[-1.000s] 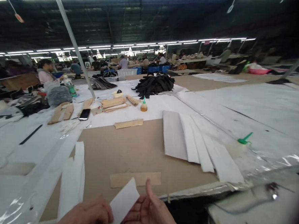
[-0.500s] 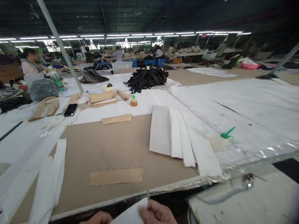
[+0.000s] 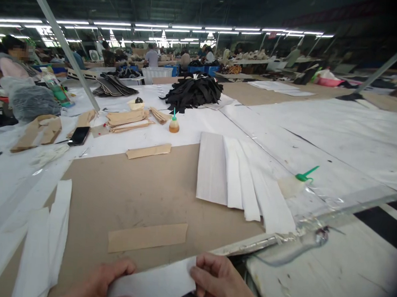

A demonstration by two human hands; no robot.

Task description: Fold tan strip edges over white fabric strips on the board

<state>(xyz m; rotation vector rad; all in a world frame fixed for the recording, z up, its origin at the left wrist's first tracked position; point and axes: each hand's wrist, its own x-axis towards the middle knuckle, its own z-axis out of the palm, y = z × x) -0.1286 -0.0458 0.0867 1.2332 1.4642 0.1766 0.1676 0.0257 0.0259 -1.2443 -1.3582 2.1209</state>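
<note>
White strip [image 3: 153, 283]: now flat and level, no longer tilted up.
Left hand [image 3: 104, 281]: pinches its left end.
Right hand [image 3: 222, 282]: fingers closed on its right end, at the near edge of the surface [image 3: 142, 194].

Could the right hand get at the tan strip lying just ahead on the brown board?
Probably yes: the tan strip lies close ahead of the right hand with bare board between, though that hand pinches the white strip.

white strip [image 3: 153, 285], tan strip [image 3: 147, 237]
</note>
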